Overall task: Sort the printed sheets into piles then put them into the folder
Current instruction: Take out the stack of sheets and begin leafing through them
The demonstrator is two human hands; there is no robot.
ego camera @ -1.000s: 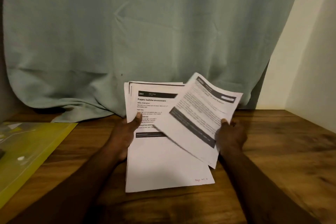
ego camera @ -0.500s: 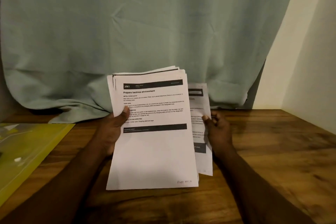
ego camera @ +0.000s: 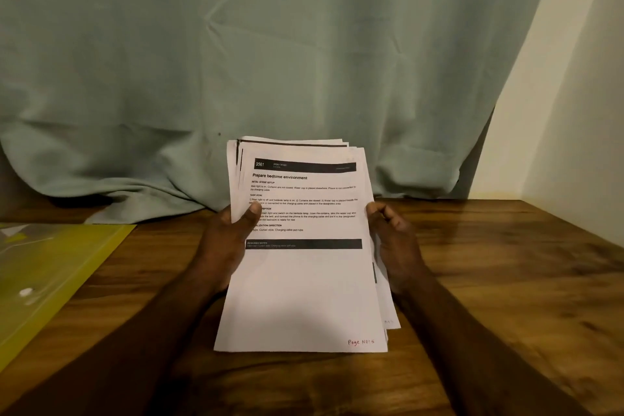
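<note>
Head view: wooden tabletop [ego camera: 506, 280], green curtain [ego camera: 304, 44] behind, folder [ego camera: 50, 273] at its left edge; left hand [ego camera: 223, 246] and right hand [ego camera: 395, 246] grip sheets [ego camera: 304, 297].

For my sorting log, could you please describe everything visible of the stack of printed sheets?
The stack of printed sheets is white paper, tilted up over the table, edges fanned. Its top sheet shows black bars, the number 3561, the title Prepare bedtime environment and a red handwritten page note. The left hand and right hand grip its sides.
</note>
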